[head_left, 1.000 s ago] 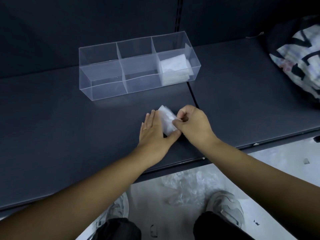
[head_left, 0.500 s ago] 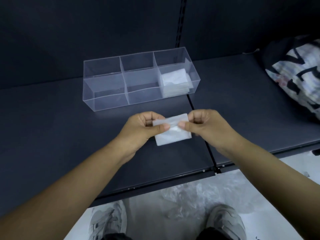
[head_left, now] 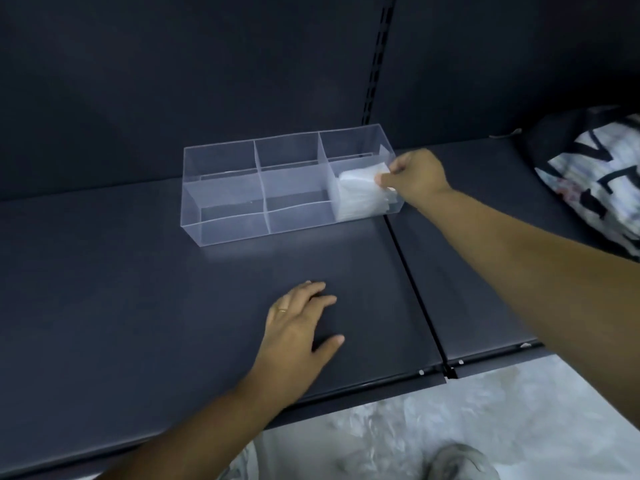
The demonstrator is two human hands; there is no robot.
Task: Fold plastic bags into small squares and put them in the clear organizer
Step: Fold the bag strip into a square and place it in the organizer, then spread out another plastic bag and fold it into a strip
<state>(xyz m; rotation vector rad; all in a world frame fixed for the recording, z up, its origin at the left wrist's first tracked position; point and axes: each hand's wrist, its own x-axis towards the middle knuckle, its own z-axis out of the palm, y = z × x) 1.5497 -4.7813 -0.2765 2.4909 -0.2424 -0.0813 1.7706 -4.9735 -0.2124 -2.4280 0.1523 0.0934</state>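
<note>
A clear organizer (head_left: 225, 188) with three compartments stands on the dark shelf (head_left: 138, 289). My right hand (head_left: 414, 176) reaches over its right end and pinches a folded plastic bag (head_left: 358, 176) at the top of the right compartment. Under it lies a stack of folded bags (head_left: 360, 202) in that compartment. The left and middle compartments hold nothing. My left hand (head_left: 298, 327) rests flat on the shelf in front of the organizer, fingers spread, holding nothing.
A black and white patterned bag (head_left: 595, 178) lies on the shelf at the far right. A seam (head_left: 412, 282) splits the shelf into two panels. Crumpled clear plastic bags (head_left: 398, 427) lie on the floor below the shelf edge, by my shoes.
My right hand has carried the folded bag from in front of me to the organizer's right compartment. My left hand has let go of it and dropped flat onto the shelf.
</note>
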